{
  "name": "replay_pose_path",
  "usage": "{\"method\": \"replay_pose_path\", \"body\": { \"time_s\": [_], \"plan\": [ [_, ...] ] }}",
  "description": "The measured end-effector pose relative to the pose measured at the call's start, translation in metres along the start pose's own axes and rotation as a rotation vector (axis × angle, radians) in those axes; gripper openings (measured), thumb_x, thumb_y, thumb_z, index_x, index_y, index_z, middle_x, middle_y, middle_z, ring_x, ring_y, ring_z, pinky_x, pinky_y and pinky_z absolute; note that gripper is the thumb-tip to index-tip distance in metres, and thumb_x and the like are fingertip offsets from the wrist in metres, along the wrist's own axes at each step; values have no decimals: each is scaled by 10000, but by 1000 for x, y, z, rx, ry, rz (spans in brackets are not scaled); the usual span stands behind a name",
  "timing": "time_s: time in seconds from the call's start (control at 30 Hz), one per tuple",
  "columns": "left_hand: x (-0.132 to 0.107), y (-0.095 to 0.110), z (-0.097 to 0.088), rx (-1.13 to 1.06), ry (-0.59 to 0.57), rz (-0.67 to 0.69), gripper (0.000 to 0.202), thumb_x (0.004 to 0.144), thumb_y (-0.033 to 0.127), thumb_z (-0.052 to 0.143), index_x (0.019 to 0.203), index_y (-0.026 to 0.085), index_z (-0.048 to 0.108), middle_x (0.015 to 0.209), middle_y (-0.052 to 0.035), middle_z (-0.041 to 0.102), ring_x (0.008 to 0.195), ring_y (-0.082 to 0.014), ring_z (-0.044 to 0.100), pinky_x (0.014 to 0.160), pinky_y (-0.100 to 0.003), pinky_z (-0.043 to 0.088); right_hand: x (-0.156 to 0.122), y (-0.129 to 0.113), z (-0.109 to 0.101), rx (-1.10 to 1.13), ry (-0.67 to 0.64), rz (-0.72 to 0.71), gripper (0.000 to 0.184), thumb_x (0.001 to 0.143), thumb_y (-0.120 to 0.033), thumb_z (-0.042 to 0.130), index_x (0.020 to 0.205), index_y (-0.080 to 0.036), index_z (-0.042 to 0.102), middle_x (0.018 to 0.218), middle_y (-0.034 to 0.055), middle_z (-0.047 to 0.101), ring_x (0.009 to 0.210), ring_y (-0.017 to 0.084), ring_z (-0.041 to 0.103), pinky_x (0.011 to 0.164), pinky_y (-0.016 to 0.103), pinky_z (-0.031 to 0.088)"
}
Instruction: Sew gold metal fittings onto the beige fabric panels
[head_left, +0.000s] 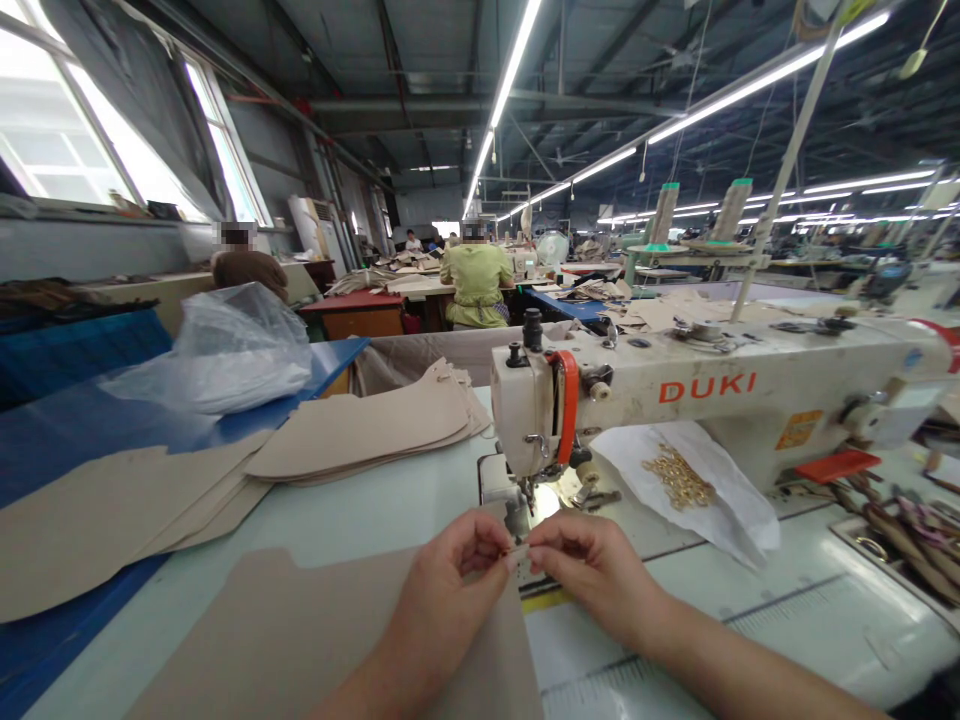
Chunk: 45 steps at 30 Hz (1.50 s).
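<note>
My left hand [456, 572] and my right hand [586, 562] meet in front of the needle of a white DUKI sewing machine [720, 395]. Both pinch a small tan strip [520, 549] between thumb and fingertips. The strip is too small to see in detail. Under my left forearm lies a large tan cut piece [300, 640] on the table. A sheet of white paper [739, 505] right of the needle carries a small pile of gold metal rings [679, 478].
Stacks of tan cut pieces [360, 430] lie to the left on the table, beside a blue surface with a clear plastic bag [225, 350]. Brown straps [911, 530] fill a tray at right. Two people sit at benches farther back.
</note>
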<state>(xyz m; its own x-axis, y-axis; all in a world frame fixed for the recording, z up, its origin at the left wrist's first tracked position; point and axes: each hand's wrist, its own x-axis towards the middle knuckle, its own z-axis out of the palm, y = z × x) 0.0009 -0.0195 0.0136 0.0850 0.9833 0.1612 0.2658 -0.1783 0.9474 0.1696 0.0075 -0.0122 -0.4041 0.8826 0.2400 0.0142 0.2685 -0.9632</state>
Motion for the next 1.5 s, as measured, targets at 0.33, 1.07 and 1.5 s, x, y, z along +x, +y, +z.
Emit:
{"method": "replay_pose_path", "body": {
  "time_s": [0.33, 1.07, 1.5],
  "plan": [
    [1, -6, 1, 74, -23, 14, 15, 714, 182, 575, 718, 179, 561, 681, 5, 604, 657, -145, 592, 646, -241, 478, -3, -6, 1, -396, -4, -138, 110, 807, -132, 522, 729, -167, 591, 651, -23, 538, 607, 100, 478, 577, 187, 348],
    [-19, -48, -27, 1004, -66, 449, 390, 899, 311, 426, 1268, 204, 490, 1307, -85, 548, 1178, -236, 530, 967, -410, 472, 23, -3, -2, -112, -57, 411, 110, 673, -69, 524, 613, -145, 576, 501, -51, 543, 388, 67, 458, 412, 166, 330],
    [3, -25, -11, 833, -10, 570, 210, 864, 212, 434, 892, 188, 641, 940, -71, 671, 896, -205, 634, 817, -346, 544, 45, -16, 1, -193, -155, 568, 187, 657, -50, 523, 496, -143, 534, 436, -47, 542, 322, 67, 489, 334, 156, 311]
  ]
}}
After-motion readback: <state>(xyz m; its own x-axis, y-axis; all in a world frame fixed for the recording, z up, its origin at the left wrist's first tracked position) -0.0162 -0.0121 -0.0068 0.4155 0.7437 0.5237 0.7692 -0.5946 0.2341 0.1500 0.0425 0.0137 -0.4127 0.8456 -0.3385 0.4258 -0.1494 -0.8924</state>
